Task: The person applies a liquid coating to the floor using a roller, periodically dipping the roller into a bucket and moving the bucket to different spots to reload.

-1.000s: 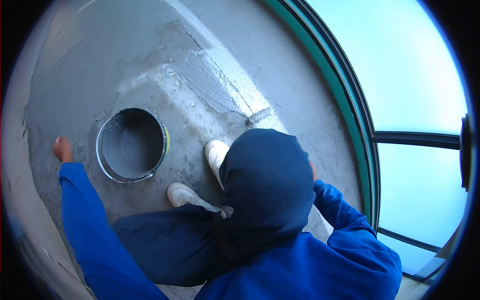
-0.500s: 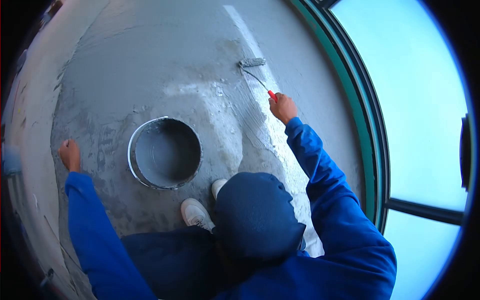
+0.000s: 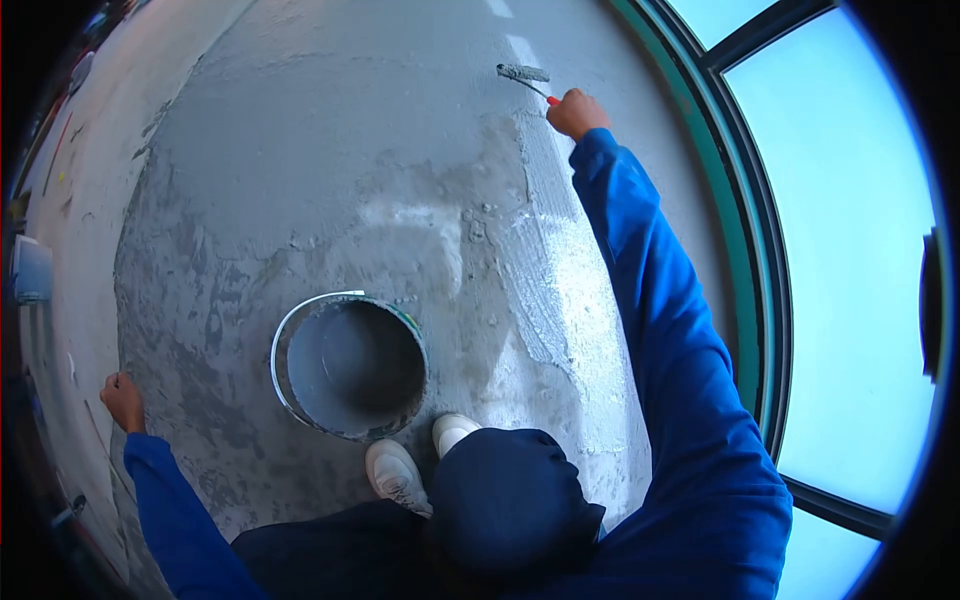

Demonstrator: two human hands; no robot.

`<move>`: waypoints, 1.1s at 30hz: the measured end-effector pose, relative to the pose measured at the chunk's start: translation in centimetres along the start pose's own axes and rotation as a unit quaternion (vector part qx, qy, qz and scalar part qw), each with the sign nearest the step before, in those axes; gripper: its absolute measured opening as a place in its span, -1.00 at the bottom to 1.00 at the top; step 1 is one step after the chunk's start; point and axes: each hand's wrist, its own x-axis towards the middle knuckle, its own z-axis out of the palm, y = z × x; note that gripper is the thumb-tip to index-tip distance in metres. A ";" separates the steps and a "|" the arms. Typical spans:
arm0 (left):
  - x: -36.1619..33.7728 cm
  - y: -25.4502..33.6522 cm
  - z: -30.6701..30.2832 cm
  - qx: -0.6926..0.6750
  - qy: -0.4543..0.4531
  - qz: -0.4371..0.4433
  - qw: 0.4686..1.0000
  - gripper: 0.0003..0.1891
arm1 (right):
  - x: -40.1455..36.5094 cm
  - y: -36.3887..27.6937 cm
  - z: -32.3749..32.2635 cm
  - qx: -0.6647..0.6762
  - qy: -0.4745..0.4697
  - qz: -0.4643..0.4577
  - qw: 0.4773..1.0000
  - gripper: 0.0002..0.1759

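My right hand (image 3: 578, 114) is closed around the red handle of a paint roller (image 3: 524, 73), arm stretched far forward. The grey-coated roller sleeve rests on the wet grey floor coating (image 3: 330, 130), beside a bright strip of reflected light. Out to the side, my left hand (image 3: 123, 402) is curled into a fist, and no object shows in it. Between my arms, in front of my shoes, stands a round bucket (image 3: 357, 368) with grey coating inside. Its white handle (image 3: 276, 350) leans over to the left side.
Along the right runs a window frame (image 3: 757, 270) with a green base edge and bright panes. A paler floor strip (image 3: 70, 270) borders the coating on the left, where a whitish bucket (image 3: 32, 270) stands. My pale shoes (image 3: 395, 470) are just behind the coating bucket.
My right hand has pushed the roller farther forward along the window side. My left fist appears lower and slightly farther left. The bucket and shoes sit lower in view as the camera shifts.
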 end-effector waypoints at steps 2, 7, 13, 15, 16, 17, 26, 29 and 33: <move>0.4 0.0 0.1 -0.002 0.002 0.007 1.000 -0.61 | 1.5 -0.3 1.6 0.002 0.003 -0.001 1.000 -0.62; 0.8 1.6 0.6 0.005 -0.005 0.059 0.998 -0.61 | -0.3 1.4 4.8 0.021 0.013 0.029 0.999 -0.63; 2.4 2.4 3.4 -0.018 0.023 0.091 0.995 -0.60 | -12.8 7.2 7.3 0.034 0.020 0.010 0.999 -0.66; 2.9 4.0 3.7 -0.027 0.001 0.093 0.995 -0.58 | -18.4 9.0 7.2 0.038 0.016 0.002 0.999 -0.69; 3.0 5.0 3.8 -0.032 -0.012 0.096 0.995 -0.57 | -21.1 10.1 7.2 0.035 0.008 0.007 0.999 -0.70; 3.0 5.9 4.0 -0.040 -0.023 0.101 0.994 -0.56 | -24.0 11.1 7.0 0.049 0.001 0.009 0.999 -0.70; 3.8 12.3 7.3 -0.073 -0.072 0.162 0.981 -0.56 | -48.8 18.2 4.4 0.060 -0.114 0.107 0.986 -0.72; 3.1 14.2 7.5 -0.067 -0.105 0.161 0.979 -0.55 | -56.1 19.8 3.5 0.068 -0.140 0.148 0.977 -0.74; 1.5 16.1 7.2 -0.105 -0.108 0.178 0.972 -0.56 | -63.8 21.9 2.1 0.074 -0.169 0.196 0.963 -0.77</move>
